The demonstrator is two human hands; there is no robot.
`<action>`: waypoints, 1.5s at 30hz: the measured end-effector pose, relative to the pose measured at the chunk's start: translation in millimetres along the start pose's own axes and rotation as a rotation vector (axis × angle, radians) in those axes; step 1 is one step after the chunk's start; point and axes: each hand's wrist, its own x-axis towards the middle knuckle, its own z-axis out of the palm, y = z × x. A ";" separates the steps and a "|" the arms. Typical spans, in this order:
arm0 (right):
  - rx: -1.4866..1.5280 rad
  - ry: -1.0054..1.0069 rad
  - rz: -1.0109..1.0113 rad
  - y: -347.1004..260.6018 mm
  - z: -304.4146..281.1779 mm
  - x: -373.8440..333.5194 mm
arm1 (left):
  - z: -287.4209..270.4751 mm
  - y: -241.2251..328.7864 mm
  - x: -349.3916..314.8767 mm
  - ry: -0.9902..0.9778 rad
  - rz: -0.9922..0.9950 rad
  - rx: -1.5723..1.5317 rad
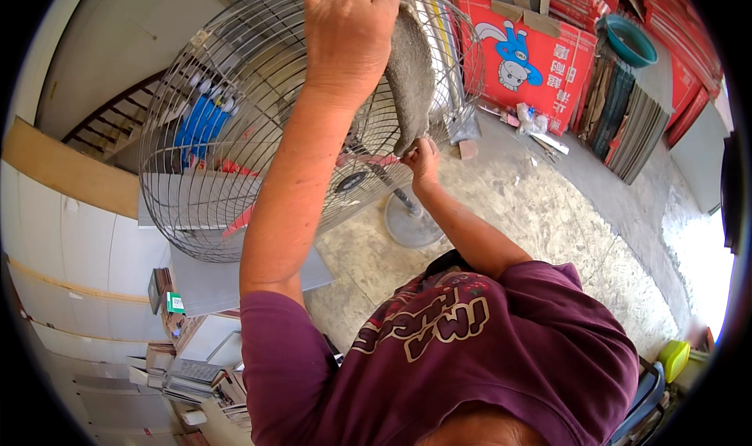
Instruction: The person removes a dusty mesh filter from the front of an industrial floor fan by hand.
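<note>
Purple fabric of our shirt (533, 344) is filling the space nearest the camera, pale raised lettering running across its chest, and both our bare arms are reaching up from its sleeves toward a big standing fan.

We are keeping our left grip (351, 34) high, its fingers bending at the top of the round wire cage (180, 156), a ring showing on one finger; the hand is hiding its own fingertips, so we cannot tell what it is clasping. Lower down, our right grip (423, 164) is closing, its fingers pinching the bottom tip of a gray cloth (413, 77).

That cloth is hanging along the right part of the cage, between our two hands. It is looking thick, rough and mottled, curving outward at its middle and narrowing to a dark, ragged point. The cage is bulging wide, its thin gray wires crossing and curving, with reddish blades (240, 222) showing through and a dark oval badge (350, 183) sitting low on it. Beneath, a short stretch of pole (404, 201) is meeting a round gray base (413, 225), which is resting on the stained floor (548, 211).

Farther right, a red carton (576, 62) is leaning near a teal basin (631, 41).
</note>
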 end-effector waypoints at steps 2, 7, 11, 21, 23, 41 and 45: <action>-0.053 -0.034 -0.052 -6.3 6.6 -7.4 | -15.1 -8.3 -0.8 0.016 -0.017 0.060; -0.082 -0.145 -0.144 -18.3 24.1 -22.9 | -50.7 -30.4 -7.4 0.079 -0.078 0.182; -0.135 -0.246 -0.183 -27.3 38.9 -40.0 | -79.1 -45.7 -16.4 0.071 -0.161 0.190; -0.317 -0.440 -0.255 -38.4 58.8 -65.0 | -144.1 -88.6 -77.8 0.210 -0.448 0.195; -0.357 -0.474 -0.250 -38.7 61.1 -72.1 | -157.1 -91.1 -92.9 0.223 -0.513 0.211; -0.554 -0.780 -0.355 -8.1 90.0 -129.4 | -236.2 -107.9 -305.2 0.509 -1.180 0.151; -0.679 -0.837 -0.496 5.4 94.3 -139.2 | -236.1 -101.7 -370.0 0.562 -1.334 0.123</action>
